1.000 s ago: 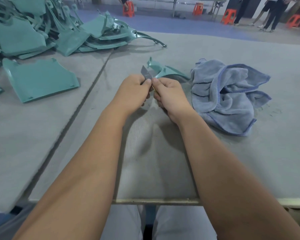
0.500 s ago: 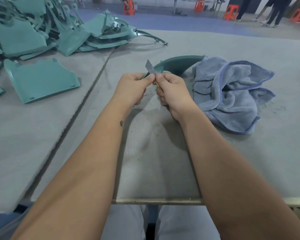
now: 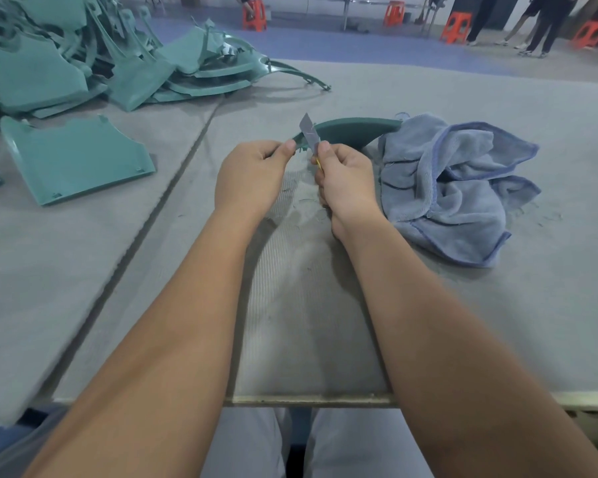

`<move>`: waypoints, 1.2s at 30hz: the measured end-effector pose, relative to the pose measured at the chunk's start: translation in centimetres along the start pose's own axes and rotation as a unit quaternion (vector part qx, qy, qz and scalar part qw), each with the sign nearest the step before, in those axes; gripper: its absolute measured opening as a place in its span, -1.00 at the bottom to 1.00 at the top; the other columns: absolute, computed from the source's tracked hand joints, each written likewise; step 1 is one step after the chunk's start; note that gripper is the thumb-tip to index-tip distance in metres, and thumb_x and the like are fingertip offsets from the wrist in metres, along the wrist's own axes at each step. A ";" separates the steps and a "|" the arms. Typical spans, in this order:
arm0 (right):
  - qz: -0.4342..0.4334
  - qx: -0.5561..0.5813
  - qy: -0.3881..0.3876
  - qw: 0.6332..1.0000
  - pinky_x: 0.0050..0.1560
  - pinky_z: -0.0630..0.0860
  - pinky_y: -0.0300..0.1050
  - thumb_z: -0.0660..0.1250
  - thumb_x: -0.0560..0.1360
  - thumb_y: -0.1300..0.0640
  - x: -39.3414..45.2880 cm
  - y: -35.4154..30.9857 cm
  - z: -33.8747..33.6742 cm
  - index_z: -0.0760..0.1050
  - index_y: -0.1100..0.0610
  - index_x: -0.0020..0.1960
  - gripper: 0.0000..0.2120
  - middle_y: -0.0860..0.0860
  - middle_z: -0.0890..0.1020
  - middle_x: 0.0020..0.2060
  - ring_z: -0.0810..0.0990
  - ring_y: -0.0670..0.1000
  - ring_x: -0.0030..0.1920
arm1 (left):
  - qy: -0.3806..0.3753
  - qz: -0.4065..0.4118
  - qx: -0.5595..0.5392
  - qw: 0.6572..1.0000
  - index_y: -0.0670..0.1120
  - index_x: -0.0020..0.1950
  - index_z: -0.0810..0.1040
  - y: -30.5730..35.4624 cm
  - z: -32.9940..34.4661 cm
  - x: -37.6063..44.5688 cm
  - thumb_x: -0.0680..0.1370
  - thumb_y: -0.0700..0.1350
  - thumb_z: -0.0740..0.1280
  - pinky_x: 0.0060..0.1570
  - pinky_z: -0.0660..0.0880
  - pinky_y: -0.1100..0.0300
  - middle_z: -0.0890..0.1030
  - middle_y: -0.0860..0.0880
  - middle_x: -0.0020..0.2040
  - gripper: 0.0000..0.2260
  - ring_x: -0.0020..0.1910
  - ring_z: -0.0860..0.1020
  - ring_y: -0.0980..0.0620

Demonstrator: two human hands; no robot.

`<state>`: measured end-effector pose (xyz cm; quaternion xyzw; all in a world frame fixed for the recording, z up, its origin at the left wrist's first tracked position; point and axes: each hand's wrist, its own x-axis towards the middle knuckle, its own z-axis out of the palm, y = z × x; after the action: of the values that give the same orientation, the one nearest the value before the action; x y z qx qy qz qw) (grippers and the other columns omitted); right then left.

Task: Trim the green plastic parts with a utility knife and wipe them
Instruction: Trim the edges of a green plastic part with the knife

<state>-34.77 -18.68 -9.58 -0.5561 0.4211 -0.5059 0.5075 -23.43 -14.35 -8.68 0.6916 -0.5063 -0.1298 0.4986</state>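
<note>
At ten to eleven o'clock on the grey table (image 3: 428, 322) lay a big heap of green parts (image 3: 94, 53), with one flat green panel (image 3: 73, 160) by itself at nine o'clock, just below the heap. Whether these were finished or waiting could not be told, so the share of the work already done stayed unclear.

Near the centre, at about twelve o'clock from the table's near edge, the left hand (image 3: 252, 174) had its fingers curled around the near end of a curved green part (image 3: 353, 131), thumb pressed on the edge. Just beside it the right hand (image 3: 342, 181) pinched a utility knife blade (image 3: 308, 132), which stood tilted against that same end. Thin shavings (image 3: 308, 205) lay on the table under the hands, so trimming of this piece seemed under way.

At two to three o'clock the blue cloth (image 3: 453, 184) lay crumpled, touching the part's far end; wiping this piece apparently remained.
</note>
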 end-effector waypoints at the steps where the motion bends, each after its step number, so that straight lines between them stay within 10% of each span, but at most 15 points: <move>1: 0.001 0.004 0.007 1.000 -0.45 0.22 -0.21 0.21 0.62 0.09 0.0 0.0 0.1 0.47 0.10 -0.27 -0.70 -0.11 0.36 -0.57 0.25 -0.15 -0.56 | 0.004 0.003 0.011 1.000 -0.01 -0.21 0.54 0.0 -0.1 0.0 0.59 0.14 0.22 -0.35 0.21 0.14 0.34 0.05 -0.43 -0.70 -0.44 0.26 0.11; 5: 0.007 0.035 0.036 0.999 -0.43 0.23 -0.21 0.22 0.62 0.10 0.0 0.0 0.2 0.47 0.09 -0.28 -0.71 -0.11 0.37 -0.57 0.27 -0.15 -0.55 | 0.005 0.013 0.024 1.000 -0.22 -0.18 0.50 0.0 -0.1 -0.1 0.61 0.10 0.20 -0.39 0.13 0.11 0.22 0.07 -0.56 -0.59 -0.51 0.22 0.10; 16: 0.001 0.030 0.110 0.993 -0.38 0.23 -0.15 0.21 0.61 0.06 0.8 0.3 -0.5 0.42 0.07 -0.35 -0.65 -0.08 0.35 -0.53 0.25 -0.07 -0.48 | -0.005 0.024 0.051 0.998 0.08 -0.18 0.47 0.1 -0.8 -0.3 0.61 0.11 0.19 -0.26 0.29 0.12 0.42 -0.03 -0.40 -0.78 -0.34 0.40 0.00; 23: -0.011 -0.026 -0.120 0.992 -0.55 0.24 -0.23 0.20 0.61 0.06 -0.3 -0.3 -0.6 0.46 0.09 -0.28 -0.70 -0.04 0.46 -0.56 0.32 -0.07 -0.59 | -0.047 0.063 0.030 0.996 -0.24 -0.08 0.58 1.3 -1.3 -0.6 0.58 -0.18 0.19 -0.12 0.54 -0.02 0.63 -0.18 -0.20 -0.79 -0.24 0.59 -0.10; 29: -0.025 -0.014 -0.191 0.981 -0.53 0.28 -0.19 0.17 0.62 0.05 -0.3 -0.5 -0.5 0.48 0.13 -0.27 -0.67 0.04 0.51 -0.55 0.35 -0.02 -0.60 | -0.175 -0.140 -0.188 0.956 -0.12 -0.22 0.48 2.8 -1.9 -0.6 0.37 -0.05 0.35 -0.45 0.11 0.22 0.39 -0.02 -0.34 -0.85 -0.47 0.23 0.08; 36: -0.023 0.006 -0.104 0.994 -0.58 0.12 -0.30 0.17 0.57 0.15 -0.4 -0.4 0.3 0.35 0.13 -0.35 -0.69 -0.05 0.33 -0.65 0.19 -0.11 -0.61 | -0.182 -0.103 -0.199 0.957 0.00 -0.31 0.46 1.8 -1.3 -0.5 0.59 0.02 0.31 -0.59 0.09 0.37 0.33 0.12 -0.53 -0.72 -0.57 0.18 0.16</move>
<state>-34.50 -18.22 -9.24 -0.6122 0.3501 -0.4592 0.5402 -23.77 -13.20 -6.75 0.5914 -0.4787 -0.4022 0.5093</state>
